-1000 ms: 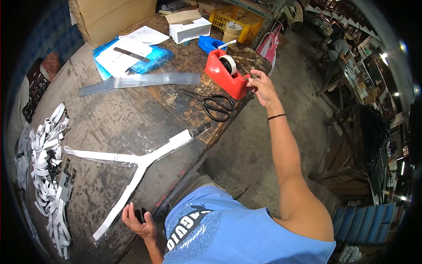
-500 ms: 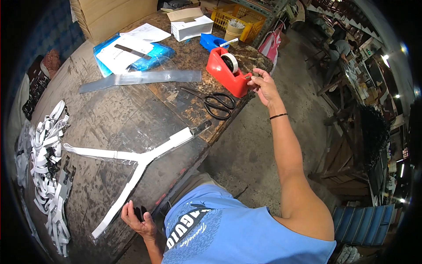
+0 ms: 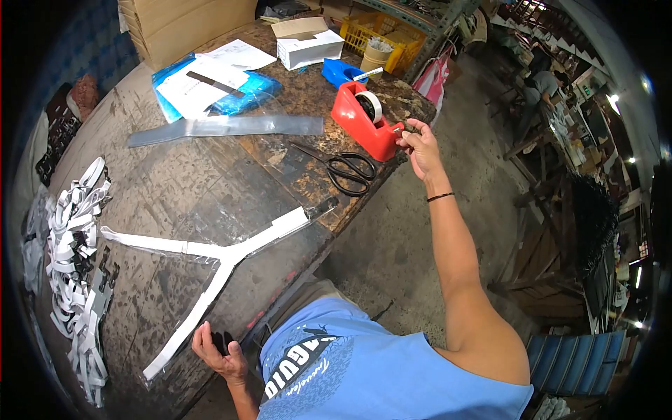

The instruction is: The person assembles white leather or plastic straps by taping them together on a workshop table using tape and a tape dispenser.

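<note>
My right hand [image 3: 419,148] is at the cutter end of a red tape dispenser [image 3: 364,124], thumb and fingers pinched on the tape there; the strip between them is barely visible. A white roll of tape [image 3: 370,106] sits in the dispenser. Near the table's front edge, my left hand [image 3: 222,355] is open and holds nothing, its fingers curved and apart. Beside it lies the lower arm of a white Y-shaped elastic strap [image 3: 227,255], spread flat in a clear plastic sleeve. Black scissors [image 3: 348,171] rest between the strap and the dispenser.
White straps [image 3: 73,259] are heaped at the left. Clear plastic sleeves [image 3: 224,127] lie across the table, behind them papers on a blue packet [image 3: 248,94]. Farther back stand a white box [image 3: 309,50], a blue tape dispenser [image 3: 341,71] and a yellow crate [image 3: 402,52]. A person [image 3: 544,85] works in the distance.
My right hand's fingers have closed more tightly at the dispenser's cutter end. The left hand stays nearly still, and the whole view has shifted slightly.
</note>
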Tool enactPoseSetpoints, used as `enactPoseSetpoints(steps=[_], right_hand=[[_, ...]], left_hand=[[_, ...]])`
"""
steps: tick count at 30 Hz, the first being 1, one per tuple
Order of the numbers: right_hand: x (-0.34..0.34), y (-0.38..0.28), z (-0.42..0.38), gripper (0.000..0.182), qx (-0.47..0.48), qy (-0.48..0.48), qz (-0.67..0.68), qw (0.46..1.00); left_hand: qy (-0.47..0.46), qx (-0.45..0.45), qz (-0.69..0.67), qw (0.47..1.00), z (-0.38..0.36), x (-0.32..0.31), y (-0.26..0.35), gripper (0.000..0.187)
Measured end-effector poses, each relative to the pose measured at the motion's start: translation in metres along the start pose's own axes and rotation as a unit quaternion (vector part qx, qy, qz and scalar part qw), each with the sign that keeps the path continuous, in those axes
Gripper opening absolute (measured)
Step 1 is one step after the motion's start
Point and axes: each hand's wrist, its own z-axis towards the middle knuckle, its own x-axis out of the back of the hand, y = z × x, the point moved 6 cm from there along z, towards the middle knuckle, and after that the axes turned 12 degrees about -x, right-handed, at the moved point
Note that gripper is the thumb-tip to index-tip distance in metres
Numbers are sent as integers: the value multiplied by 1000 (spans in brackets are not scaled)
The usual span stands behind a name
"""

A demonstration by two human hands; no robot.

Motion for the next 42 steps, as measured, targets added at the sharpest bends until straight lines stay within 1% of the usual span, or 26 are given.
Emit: enactPoseSetpoints(steps=[4,7,8,9,10,11,12,13,15,16,18,19,21,24,25,26,29,32,33,34,36,37,38,39,41,42], right_hand=[[-3,2,3,52,29,23,-68,997],[-3,-3,6,53,56,46,-163,984],[0,-8,2,54,84,103,-319,938],[1,-12,-5,55,109,156,-465,865],[7,-8,-9,57,85,161,-473,862],[7,-8,-13,57,90,153,-473,863],[3,-6,-22,59,107,107,-361,920],[-6,1,-36,62,111,57,-241,962],[-68,-9,-80,65,105,-66,-66,990],[-94,-9,-96,65,90,-90,-57,990],[-155,-10,-129,65,97,-249,-42,963],[-178,-8,-141,65,86,-275,-31,957],[-227,-2,-169,65,78,-381,-36,921],[-274,8,-194,64,52,-460,-47,885],[-284,9,-200,64,47,-473,-43,879],[-293,9,-206,63,52,-483,-68,871],[-312,14,-210,61,52,-498,-99,860],[-324,26,-200,64,7,-417,-145,897],[-328,32,-198,64,7,-420,-144,896],[-332,35,-196,63,10,-419,-121,900],[-342,38,-196,60,-3,-438,-106,893],[-348,40,-197,47,-7,-443,-115,889],[-353,44,-198,37,-27,-454,-119,883],[-358,49,-198,28,-49,-466,-122,875],[-363,56,-193,17,-90,-457,-105,879],[-367,53,-192,15,-76,-440,-126,886]], left_hand=[[-2,-3,2,1000,0,0,-1,70],[0,0,2,1000,0,-1,0,71],[2,2,1,1000,0,0,0,72],[0,1,2,1000,1,1,0,72],[10,-10,-13,1000,2,3,1,65],[23,-17,-24,999,3,4,3,58],[27,-9,-15,999,5,3,3,58],[28,12,-36,999,8,3,3,51],[32,55,-57,996,23,5,7,42],[27,87,-97,991,34,2,9,38],[9,113,-207,972,60,-11,12,30],[16,112,-264,958,77,-18,20,26],[-25,114,-333,936,108,-29,33,25],[-50,108,-418,900,140,-47,47,24],[-105,136,-450,877,145,-51,51,28],[-93,163,-481,856,149,-51,56,21],[-44,137,-462,875,150,-55,38,16],[5,133,-396,909,153,-40,27,14],[31,130,-368,920,154,-35,22,13],[56,148,-409,899,151,-39,13,12],[44,162,-409,897,151,-37,6,12],[31,175,-411,894,150,-34,2,11],[43,149,-417,896,151,-32,1,10],[48,99,-376,920,155,-27,1,13],[40,113,-383,916,157,-23,-2,14],[49,114,-374,919,160,-20,-5,14]])
